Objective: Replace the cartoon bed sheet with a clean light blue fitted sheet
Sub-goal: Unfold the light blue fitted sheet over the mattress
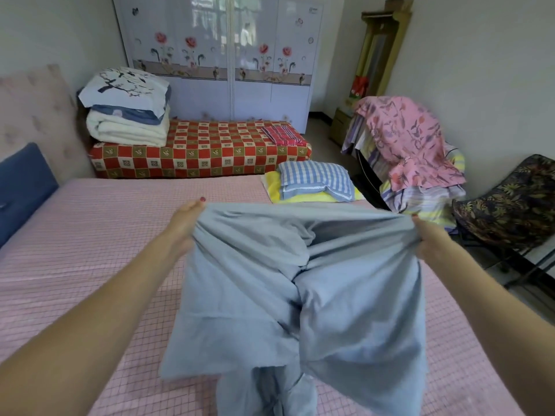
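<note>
The light blue cotton fitted sheet (300, 280) hangs bunched between both hands above the near middle of the bed, its gathered top edge running left to right from one hand to the other, and its loose bulk drooping down and toward the near edge, where the lowest folds rest on the pink checked mattress cover (90, 235). The fabric is not yet spread: folds overlap in the middle and no corner pocket can be picked out. The left hand (186, 223) grips the top edge at the left end, fingers curled round a gathered fistful, thumb on top. The right hand (426, 241) grips the right end in the same way, fingers buried in the cloth. Both sit at roughly the same height, well apart, with the sheet pulled fairly taut between them.

The bare mattress cover stretches away to the far left, toward the blue padded headboard cushion (21, 187). Opening the sheet out likely means casting it far and leftward. A blue gingham pillow (315, 178) lies at the far right corner of the bed.
</note>
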